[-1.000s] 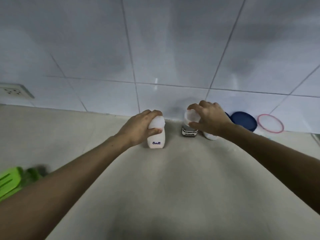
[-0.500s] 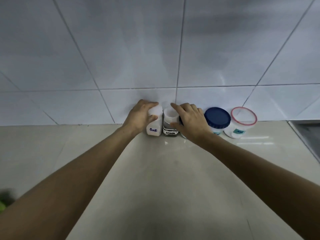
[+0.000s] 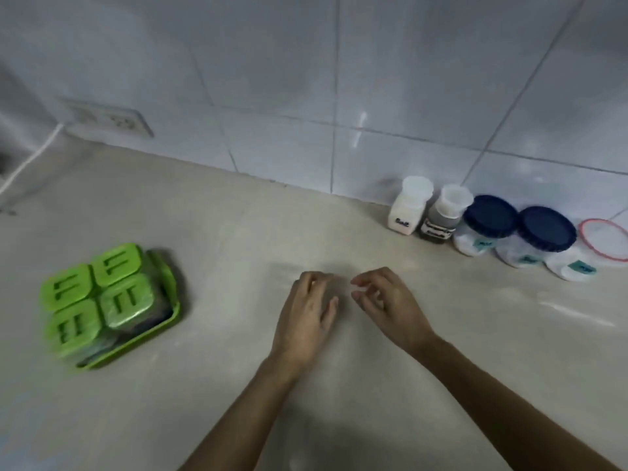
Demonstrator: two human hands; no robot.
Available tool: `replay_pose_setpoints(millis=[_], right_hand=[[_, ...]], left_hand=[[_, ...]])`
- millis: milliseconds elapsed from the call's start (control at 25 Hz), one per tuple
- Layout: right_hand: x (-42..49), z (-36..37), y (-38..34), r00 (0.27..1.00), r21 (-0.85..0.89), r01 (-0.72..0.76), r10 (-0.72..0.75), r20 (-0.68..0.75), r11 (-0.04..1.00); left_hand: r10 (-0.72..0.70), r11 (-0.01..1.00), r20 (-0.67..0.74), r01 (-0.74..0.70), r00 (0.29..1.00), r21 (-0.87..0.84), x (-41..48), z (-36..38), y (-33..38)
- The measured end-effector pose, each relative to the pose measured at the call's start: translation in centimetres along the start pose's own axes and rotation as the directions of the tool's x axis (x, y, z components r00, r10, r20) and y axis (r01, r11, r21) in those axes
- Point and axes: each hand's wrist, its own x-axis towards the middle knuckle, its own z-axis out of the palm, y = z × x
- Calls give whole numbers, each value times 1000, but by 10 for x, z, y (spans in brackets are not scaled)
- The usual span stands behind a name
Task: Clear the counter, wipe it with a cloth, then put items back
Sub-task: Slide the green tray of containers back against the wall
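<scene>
A white salt bottle (image 3: 409, 208) stands against the tiled wall, with a grey-filled spice bottle (image 3: 443, 215) touching its right side. Right of them are two white jars with dark blue lids (image 3: 490, 217) (image 3: 547, 229) and a jar with a red-rimmed clear lid (image 3: 603, 239). My left hand (image 3: 307, 314) and my right hand (image 3: 385, 302) hover over the beige counter (image 3: 221, 232), in front and to the left of the bottles. Both hold nothing, with fingers loosely curled and apart. A green tray of several green-lidded containers (image 3: 105, 302) sits at the left.
A wall socket (image 3: 108, 120) with a white cable (image 3: 30, 158) is at the far left, above the counter's back edge. The tiled wall runs along the whole back of the counter.
Both hands have let go of the salt bottle and the spice bottle and drawn back toward me. The view has swung left and down, showing the green tray.
</scene>
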Motion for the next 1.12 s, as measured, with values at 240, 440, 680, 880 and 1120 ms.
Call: replay_pose_setpoints(millis=[240, 440, 680, 880, 1120], right_hand=[[23, 115, -89, 951, 199, -67, 2, 310, 978], [55, 189, -178, 904, 411, -313, 136, 406, 856], [81, 228, -213, 863, 407, -470, 312, 396, 784], [70, 204, -195, 855, 517, -495, 285, 435, 698], [34, 136, -120, 855, 613, -490, 480, 198, 620]], left_hand=[[-501, 865, -389, 434, 773, -250, -146, -88, -89], [-605, 770, -577, 587, 549, -249, -183, -167, -168], [-808, 521, -163, 557, 566, -647, -157, -202, -200], [-813, 495, -130, 558, 567, -666, -143, -202, -188], [-637, 588, 37, 517, 770, -622, -77, -154, -146]])
